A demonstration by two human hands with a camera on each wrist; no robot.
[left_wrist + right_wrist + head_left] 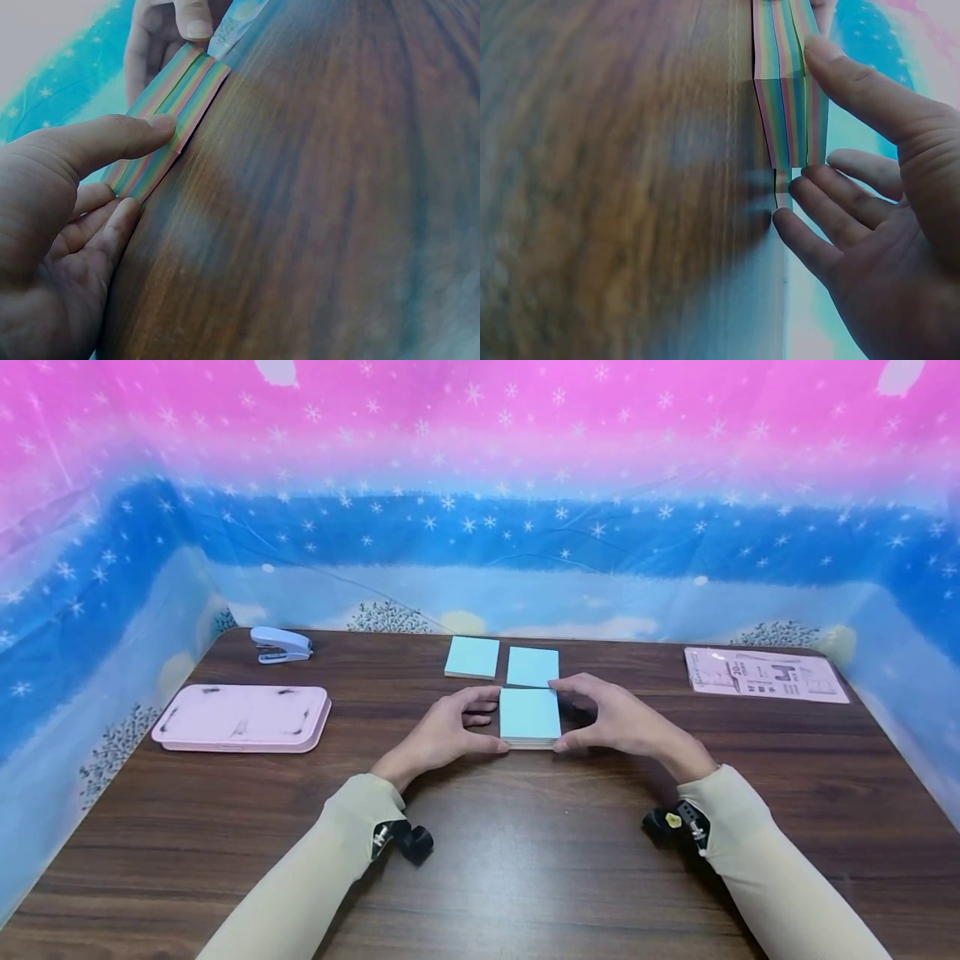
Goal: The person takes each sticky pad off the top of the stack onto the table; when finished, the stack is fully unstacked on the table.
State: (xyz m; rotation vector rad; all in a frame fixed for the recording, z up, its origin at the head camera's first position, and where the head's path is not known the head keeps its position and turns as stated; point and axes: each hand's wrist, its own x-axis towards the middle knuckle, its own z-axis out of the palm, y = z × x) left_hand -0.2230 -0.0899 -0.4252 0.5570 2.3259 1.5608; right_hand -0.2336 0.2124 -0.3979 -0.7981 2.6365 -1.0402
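A pad of sticky notes (529, 717) with a light blue top sheet is held between the two hands near the middle of the dark wooden surface (525, 860), straight ahead of the person. The left hand (444, 737) is pressed to the pad's left edge, thumb at the near corner and fingers along the side; the right hand (618, 720) is set against the right edge the same way, so the pad is pinched from both sides. The pad is roughly square, with no clear long axis, and neither hand is nearer. In the wrist views its edge is seen banded in several colours (169, 120) (green, pink, yellow, blue), lying flat on the wood.

Three blue pads are counted in all: the held one and two more just behind it, one to the left (472, 657) and one to the right (532, 666). One pink tray (242, 718), one pale blue stapler (281, 645) and one printed packet (765, 674) are also seen.
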